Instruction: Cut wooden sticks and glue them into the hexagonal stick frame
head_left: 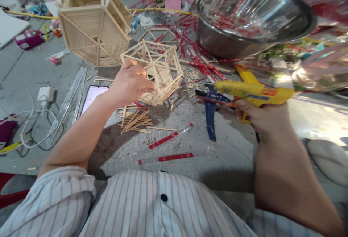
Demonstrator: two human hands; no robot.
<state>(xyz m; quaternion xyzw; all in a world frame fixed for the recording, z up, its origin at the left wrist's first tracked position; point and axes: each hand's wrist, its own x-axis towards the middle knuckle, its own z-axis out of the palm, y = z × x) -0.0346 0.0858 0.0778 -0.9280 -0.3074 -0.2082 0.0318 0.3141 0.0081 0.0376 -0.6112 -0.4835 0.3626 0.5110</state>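
My left hand (133,83) grips the near left side of a small open frame (165,81) built of thin wooden sticks. The fingers are bent over its top edge. In my right hand (261,115) is a yellow glue gun (252,91), its nozzle pointing left, apart from the frame. Below the nozzle lie blue-handled cutters (210,115). A loose heap of wooden sticks (134,121) lies just in front of the frame. Behind my left hand stands a larger stick-built model (94,30) with solid panelled sides.
A steel bowl (217,45) holding red-and-clear wrappers stands at the back right. More red wrappers (175,156) lie near the front. A phone (92,97) rests beside my left forearm. White cables and a charger (46,95) are on the left, with a purple device (29,40) farther back.
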